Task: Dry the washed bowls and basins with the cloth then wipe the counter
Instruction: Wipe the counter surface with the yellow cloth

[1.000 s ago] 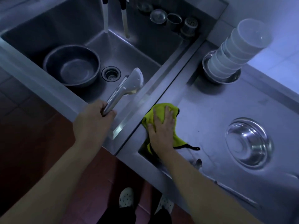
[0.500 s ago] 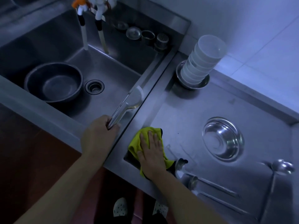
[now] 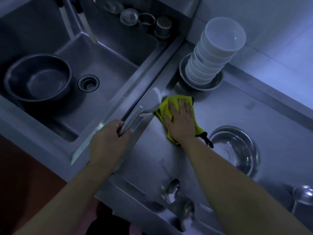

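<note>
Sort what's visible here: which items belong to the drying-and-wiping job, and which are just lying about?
Job: yellow cloth under right hand; counter; stacked white bowls; steel bowl; basin in the sink.

Lying about: spatula held by left hand; spoons; ladle; strainers.

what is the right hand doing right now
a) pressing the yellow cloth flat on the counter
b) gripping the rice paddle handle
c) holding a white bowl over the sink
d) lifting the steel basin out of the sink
a: the right hand lies with straight fingers on the yellow cloth, pressing it to the counter; the left hand holds the rice paddle.
</note>
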